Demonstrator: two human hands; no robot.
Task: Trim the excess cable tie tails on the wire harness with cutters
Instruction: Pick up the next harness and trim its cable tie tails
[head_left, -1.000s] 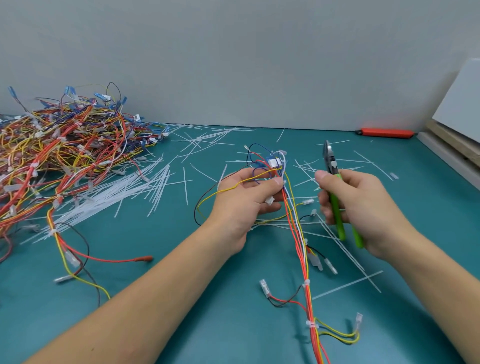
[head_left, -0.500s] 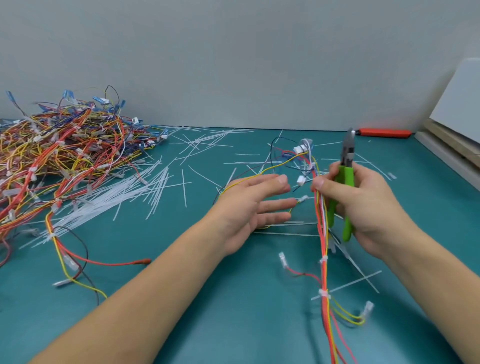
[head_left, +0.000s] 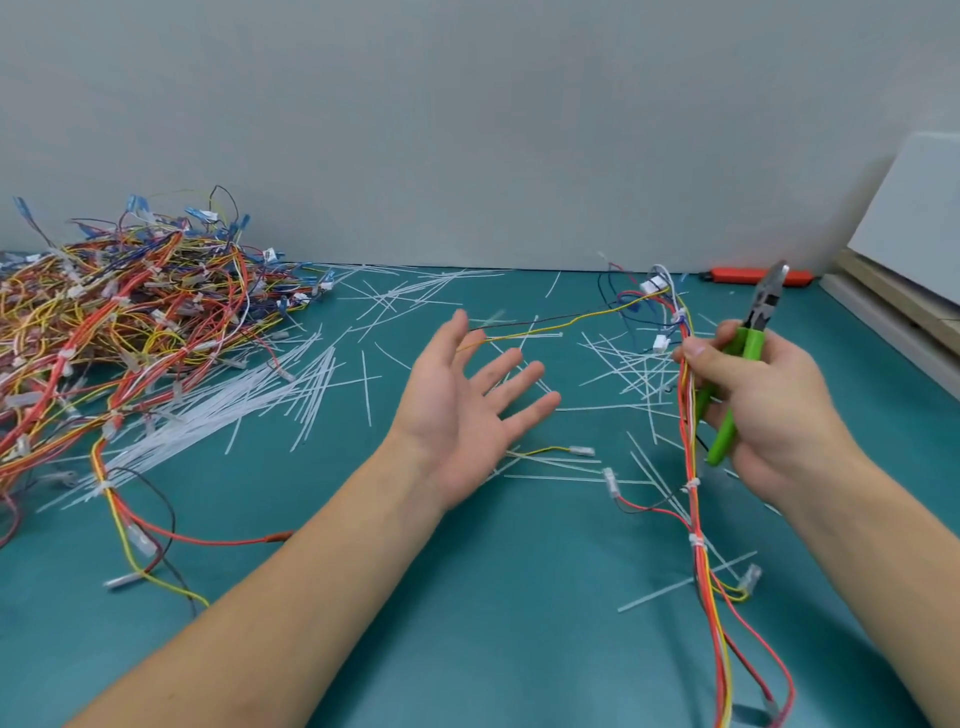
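Wire harness (head_left: 693, 499) hangs at right of frame, pinched at its upper part by the right hand (head_left: 769, 405), which also grips the green-handled cutters (head_left: 743, 374), nose pointing up. Left hand (head_left: 467, 410) is at centre, palm up, fingers spread, holding nothing. Ties on the trunk look trimmed already. Probably between harnesses: next move likely sets this one aside, toward the harness pile (head_left: 119, 338) at upper left, among cut tails (head_left: 291, 384) littering the mat (head_left: 467, 597).
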